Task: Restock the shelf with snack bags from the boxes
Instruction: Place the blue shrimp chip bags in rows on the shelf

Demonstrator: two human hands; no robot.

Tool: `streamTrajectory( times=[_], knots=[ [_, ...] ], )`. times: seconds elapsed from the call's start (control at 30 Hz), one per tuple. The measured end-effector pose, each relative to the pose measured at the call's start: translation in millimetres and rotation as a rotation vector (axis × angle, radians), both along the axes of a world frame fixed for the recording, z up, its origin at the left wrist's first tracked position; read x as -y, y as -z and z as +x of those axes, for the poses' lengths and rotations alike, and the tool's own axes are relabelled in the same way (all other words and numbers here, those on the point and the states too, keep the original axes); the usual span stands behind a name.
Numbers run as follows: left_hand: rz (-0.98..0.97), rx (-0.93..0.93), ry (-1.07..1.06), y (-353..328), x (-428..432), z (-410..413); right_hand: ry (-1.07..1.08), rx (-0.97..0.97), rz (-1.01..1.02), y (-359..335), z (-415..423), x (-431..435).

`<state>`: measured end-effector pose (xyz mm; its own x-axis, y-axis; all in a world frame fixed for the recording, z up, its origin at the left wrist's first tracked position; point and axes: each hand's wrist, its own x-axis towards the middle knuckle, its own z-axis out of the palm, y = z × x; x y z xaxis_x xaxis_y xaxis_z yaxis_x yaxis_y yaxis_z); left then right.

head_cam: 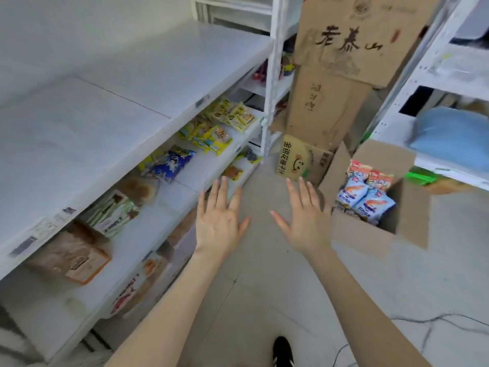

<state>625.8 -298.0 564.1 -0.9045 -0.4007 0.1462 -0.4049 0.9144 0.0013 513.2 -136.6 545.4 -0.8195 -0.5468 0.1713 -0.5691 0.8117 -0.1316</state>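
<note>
My left hand (221, 221) and my right hand (307, 221) are stretched out side by side over the floor, fingers straight and spread, holding nothing. To the right of my right hand an open cardboard box (365, 235) stands on the floor with blue and red snack bags (366, 194) inside. On my left runs a white shelf unit (111, 123). Its top board is bare. The board below carries yellow snack bags (227, 120), a blue bag (172, 162) and brown packets (71, 255).
Stacked closed cardboard boxes (341, 75) fill the aisle end ahead, with a smaller printed box (296, 160) at their foot. A second white rack (444, 83) with a blue bundle (449, 139) stands at the right. My shoe (283, 352) and a cable (423, 324) are on the floor.
</note>
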Motion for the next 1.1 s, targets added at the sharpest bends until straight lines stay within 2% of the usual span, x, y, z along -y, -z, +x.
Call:
streamTrajectory(
  times=[0.27,0.47,0.57,0.9,1.1],
  knots=[
    [0.117,0.072,0.287,45.6,-93.2,-106.6,0.306,0.118,0.093,39.4,-52.4,-119.9],
    [0.177,0.129,0.393,71.5,-163.5,-185.9,0.432,0.249,0.183,67.8,-105.4,-200.7],
    [0.188,0.165,0.43,83.3,-190.4,-228.1,0.492,0.255,0.185,81.3,-135.8,-232.0],
    [0.194,0.284,0.588,124.3,-242.9,-344.4,0.572,0.36,0.198,121.1,-229.6,-272.8],
    [0.213,0.345,0.625,177.2,-248.6,-423.1,0.631,0.433,0.196,170.1,-288.8,-281.0]
  ],
)
